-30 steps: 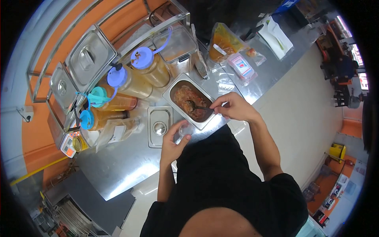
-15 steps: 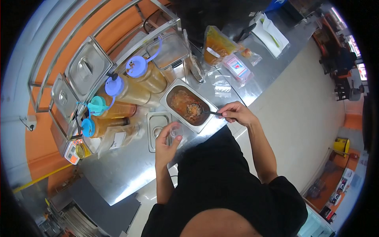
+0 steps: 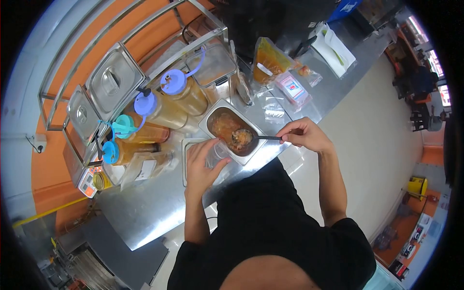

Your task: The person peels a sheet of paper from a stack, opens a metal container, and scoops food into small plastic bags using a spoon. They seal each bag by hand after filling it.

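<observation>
My right hand point(image 3: 308, 135) pinches the black handle of a ladle point(image 3: 268, 138). The ladle's bowl, heaped with chunky reddish-brown food, is over the steel food pan point(image 3: 253, 157), which holds more of the same in liquid. In my left hand point(image 3: 198, 164) is a small clear plastic cup point(image 3: 216, 152), tilted, with its mouth towards the pan's near left side. The fingers and thumb curl around the cup. A steel pan lid point(image 3: 185, 170) lies on the table, partly hidden under my left hand.
Squeeze bottles with purple point(image 3: 174, 82) and teal point(image 3: 123, 125) caps stand left of the pan. Further back are another lidded steel pan point(image 3: 210, 63), a bag of orange sauce point(image 3: 267, 63) and a pink-white packet point(image 3: 293, 91). The steel table's point(image 3: 150, 208) front edge runs close to my body.
My right hand has shifted slightly right and the ladle's bowl looks higher and fuller. My left hand has brought the cup up to the pan's edge, tilting it.
</observation>
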{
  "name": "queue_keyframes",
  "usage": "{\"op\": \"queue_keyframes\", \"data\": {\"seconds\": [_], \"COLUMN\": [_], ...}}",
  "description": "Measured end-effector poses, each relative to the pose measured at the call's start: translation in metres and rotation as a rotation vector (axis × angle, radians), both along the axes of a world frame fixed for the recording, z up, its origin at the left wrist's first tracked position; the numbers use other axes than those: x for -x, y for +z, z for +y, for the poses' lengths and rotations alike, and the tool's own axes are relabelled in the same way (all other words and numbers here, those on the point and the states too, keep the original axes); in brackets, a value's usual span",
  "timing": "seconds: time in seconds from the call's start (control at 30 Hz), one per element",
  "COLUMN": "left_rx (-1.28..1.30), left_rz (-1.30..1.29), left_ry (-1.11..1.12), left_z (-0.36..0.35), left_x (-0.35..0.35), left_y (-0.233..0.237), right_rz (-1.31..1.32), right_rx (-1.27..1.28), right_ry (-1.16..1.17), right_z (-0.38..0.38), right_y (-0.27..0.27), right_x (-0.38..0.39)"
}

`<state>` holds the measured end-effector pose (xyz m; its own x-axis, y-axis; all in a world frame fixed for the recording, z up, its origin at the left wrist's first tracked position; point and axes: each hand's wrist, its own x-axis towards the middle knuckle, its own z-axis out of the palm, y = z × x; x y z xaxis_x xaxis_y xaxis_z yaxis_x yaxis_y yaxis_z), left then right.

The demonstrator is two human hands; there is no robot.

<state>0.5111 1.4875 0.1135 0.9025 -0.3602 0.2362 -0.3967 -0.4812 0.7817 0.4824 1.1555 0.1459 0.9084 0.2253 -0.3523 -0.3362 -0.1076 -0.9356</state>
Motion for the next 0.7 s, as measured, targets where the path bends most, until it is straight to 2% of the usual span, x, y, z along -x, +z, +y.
{"op": "queue_keyframes", "data": {"seconds": [0.17, 0.3, 0.47, 0.6, 0.67, 0.7], "left_rx": [-0.076, -0.121, -0.125, -0.130, -0.086, -0.084], "left_rz": [-0.181, -0.213, -0.234, -0.225, -0.200, -0.200], "left_ry": [-0.083, -0.073, -0.103, -0.067, -0.030, -0.026], "left_z": [-0.008, -0.015, -0.018, -0.020, -0.022, -0.023], "left_x": [-0.012, -0.013, -0.013, -0.013, -0.012, -0.011], "left_y": [0.007, 0.022, 0.015, 0.009, 0.002, 0.000], "right_rz": [-0.067, -0.119, -0.138, -0.216, -0.416, -0.417], "right_rx": [0.095, 0.102, 0.290, 0.363, 0.289, 0.291], "right_ry": [0.146, 0.189, 0.276, 0.179, 0.054, 0.058], "right_z": [0.002, 0.007, 0.025, 0.045, 0.059, 0.068], "right_y": [0.030, 0.028, 0.062, 0.075, 0.080, 0.079], "right_x": [-0.015, -0.025, -0.034, -0.030, -0.028, -0.025]}}
